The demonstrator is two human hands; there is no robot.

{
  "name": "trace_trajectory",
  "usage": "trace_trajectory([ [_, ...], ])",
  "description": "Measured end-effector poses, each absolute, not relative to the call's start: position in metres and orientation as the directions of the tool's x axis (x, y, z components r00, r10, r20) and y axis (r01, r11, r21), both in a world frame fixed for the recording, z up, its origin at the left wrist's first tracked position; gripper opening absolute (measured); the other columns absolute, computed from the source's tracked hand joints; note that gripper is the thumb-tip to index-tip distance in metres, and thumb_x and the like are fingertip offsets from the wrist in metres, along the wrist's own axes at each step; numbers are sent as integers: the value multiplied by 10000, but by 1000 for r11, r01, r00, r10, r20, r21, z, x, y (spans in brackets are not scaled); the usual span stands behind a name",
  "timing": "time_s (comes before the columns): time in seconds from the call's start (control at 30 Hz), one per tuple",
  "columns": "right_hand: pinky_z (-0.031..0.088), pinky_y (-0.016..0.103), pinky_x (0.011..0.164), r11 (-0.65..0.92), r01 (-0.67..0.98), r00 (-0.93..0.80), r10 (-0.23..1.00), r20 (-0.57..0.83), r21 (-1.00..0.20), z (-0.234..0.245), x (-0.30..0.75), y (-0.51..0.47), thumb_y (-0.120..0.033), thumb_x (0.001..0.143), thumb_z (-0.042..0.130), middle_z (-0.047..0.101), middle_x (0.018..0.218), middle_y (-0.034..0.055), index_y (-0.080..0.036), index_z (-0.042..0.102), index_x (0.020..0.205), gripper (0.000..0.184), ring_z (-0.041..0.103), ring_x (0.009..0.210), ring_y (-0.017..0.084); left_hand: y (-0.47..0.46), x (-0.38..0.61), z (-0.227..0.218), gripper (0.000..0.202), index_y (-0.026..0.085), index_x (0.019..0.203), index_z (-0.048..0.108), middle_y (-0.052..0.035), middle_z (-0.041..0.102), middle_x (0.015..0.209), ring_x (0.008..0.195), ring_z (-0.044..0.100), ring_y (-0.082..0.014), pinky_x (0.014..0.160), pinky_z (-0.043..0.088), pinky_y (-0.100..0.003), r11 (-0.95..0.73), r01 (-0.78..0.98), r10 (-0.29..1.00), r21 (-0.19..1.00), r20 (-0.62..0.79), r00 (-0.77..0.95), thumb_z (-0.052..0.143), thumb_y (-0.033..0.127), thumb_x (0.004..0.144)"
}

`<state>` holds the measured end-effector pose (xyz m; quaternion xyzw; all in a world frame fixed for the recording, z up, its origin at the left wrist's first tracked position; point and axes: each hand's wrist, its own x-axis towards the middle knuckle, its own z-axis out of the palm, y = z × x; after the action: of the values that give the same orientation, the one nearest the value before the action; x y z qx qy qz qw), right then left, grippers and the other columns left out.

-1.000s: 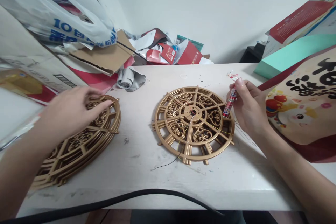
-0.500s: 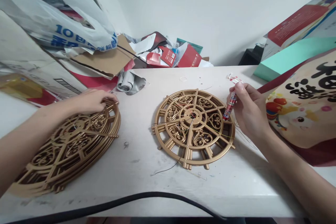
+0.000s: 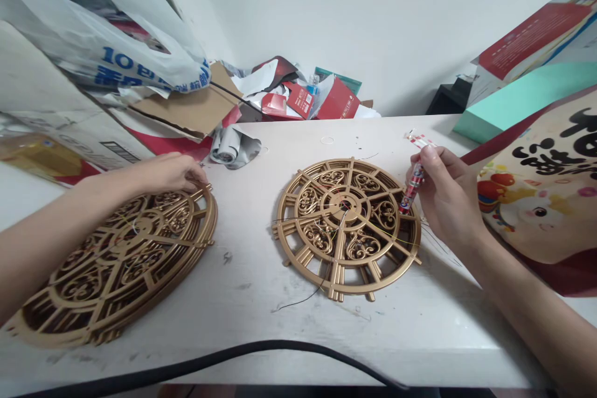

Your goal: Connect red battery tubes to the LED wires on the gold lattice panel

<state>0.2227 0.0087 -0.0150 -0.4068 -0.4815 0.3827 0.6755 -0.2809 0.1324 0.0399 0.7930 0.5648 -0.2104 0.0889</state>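
Note:
Two stacks of gold openwork discs with scroll patterns lie on the white table. My left hand (image 3: 175,173) reaches over the left stack of gold discs (image 3: 140,277), its fingers bent and closed at the far rim of the top disc. The fingertips are partly hidden there. My right hand (image 3: 445,189) grips a slim red-and-white patterned tube (image 3: 411,189) between thumb and fingers, tilted with its lower end over the right rim of the right stack of gold discs (image 3: 349,289). Thin coloured wires cross both stacks and trail past the edge of the right one.
A black cable (image 3: 280,346) arcs along the table's front edge. Torn red boxes (image 3: 336,99) and cardboard (image 3: 189,106) are piled behind, with a plastic bag (image 3: 140,68) at the left. A printed bag (image 3: 545,193) and mint-green box (image 3: 517,102) stand at the right.
The left stack's lower left rim, blurred before, now shows more clearly. My left fingers have shifted slightly at the far rim. My right hand keeps its hold on the tube, and the view has drifted a little.

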Motion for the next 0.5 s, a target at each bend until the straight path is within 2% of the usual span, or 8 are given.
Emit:
trace_trajectory([
  [0.17, 377, 341, 504, 383, -94, 240, 904, 353, -919, -16, 223, 9, -481, 944, 693, 505, 714, 4, -272, 628, 754, 290, 449, 573, 157, 126, -275, 44, 297, 281, 994, 806, -16, 806, 1003, 913, 699, -219, 805, 480, -288, -334, 924, 887, -185, -393, 242, 582, 336, 807],
  [0.5, 396, 319, 500, 370, -117, 256, 908, 332, -922, -17, 222, 8, -476, 923, 720, 539, 770, 10, -255, 620, 727, 312, 466, 597, 144, 123, -287, 31, 354, 280, 1084, 781, -26, 783, 1107, 1014, 687, -235, 855, 466, -303, -376, 900, 896, -223, -335, 291, 520, 313, 848],
])
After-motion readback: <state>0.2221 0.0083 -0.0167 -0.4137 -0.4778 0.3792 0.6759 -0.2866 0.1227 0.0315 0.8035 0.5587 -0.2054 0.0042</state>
